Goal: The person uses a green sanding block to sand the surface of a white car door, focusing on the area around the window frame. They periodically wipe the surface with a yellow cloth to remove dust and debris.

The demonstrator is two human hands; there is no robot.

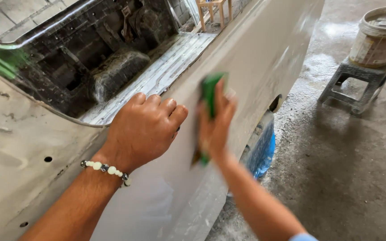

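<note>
Big grey car side panel (pixel 264 53), running long from near to far. On top edge, left hand (pixel 144 129), fingers curled, holding nothing. Just to its right, flat on the panel, right hand (pixel 215 120), blurry, wrapped around a green sanding pad (pixel 209 91), maybe a sponge. Beaded bracelet (pixel 106 168) on left wrist.

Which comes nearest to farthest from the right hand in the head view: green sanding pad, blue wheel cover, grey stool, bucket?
From the right hand:
1. Green sanding pad, held in that hand against the panel.
2. Blue wheel cover, just below right.
3. Grey stool, on the floor, far right.
4. Bucket, on top of the stool.
</note>
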